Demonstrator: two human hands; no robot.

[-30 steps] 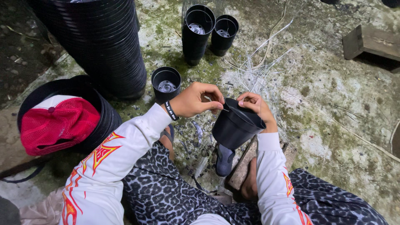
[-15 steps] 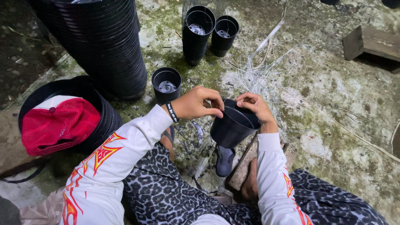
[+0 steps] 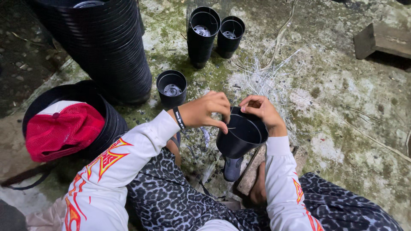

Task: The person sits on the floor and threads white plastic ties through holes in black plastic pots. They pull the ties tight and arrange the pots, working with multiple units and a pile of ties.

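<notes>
Head view: left hand (image 3: pixel 205 112) has shifted onto the black pot (image 3: pixel 242 137) rim, fingers pinching thin wire; right hand (image 3: pixel 262 110) grips the far rim, steadying.

We see a tall stack of black pots (image 3: pixel 109 51) at the ground's (image 3: pixel 342 107) top left, a red mesh cap (image 3: pixel 62 130) left, and a wooden block (image 3: pixel 381 40) top right.

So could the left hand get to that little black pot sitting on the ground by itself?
Probably yes. The left hand pinches the rim of the black pot held over the lap, and the single small pot stands on the ground just beyond that wrist with nothing between them. The hand would have to let go first.
</notes>
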